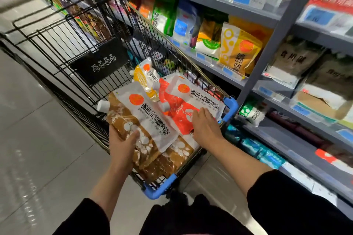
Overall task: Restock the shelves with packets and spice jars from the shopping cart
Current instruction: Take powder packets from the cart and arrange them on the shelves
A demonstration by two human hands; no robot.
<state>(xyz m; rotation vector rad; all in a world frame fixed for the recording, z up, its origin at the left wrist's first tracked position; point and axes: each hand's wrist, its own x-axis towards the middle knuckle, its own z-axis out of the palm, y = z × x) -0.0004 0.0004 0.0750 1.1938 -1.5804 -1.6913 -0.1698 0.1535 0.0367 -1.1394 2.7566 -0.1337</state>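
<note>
Brown pouch (133, 120), cart (158, 190) front: left hand (122, 145) grasping its 7 o'clock edge. Red pouch (183, 112): right hand (205, 126) flat, released, at its 5 o'clock corner.

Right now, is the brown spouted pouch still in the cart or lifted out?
In: the brown pouch lies on other packets, left hand gripping it.

Left sleeve (84, 217): I see black fabric, pushed up so the forearm below it is bare.
Right sleeve (286, 194): black too — wide and loose, ending partway along the forearm.
Left hand (122, 145): bare; I spot no glove, ring or watch.
Right hand (205, 126): bare as well, and the wrist carries nothing.
Fingers (200, 115): short plain nails as far as I can tell.
Lower garment (183, 213): dark — black cloth at the bottom edge of my view, details lost in shadow.
</note>
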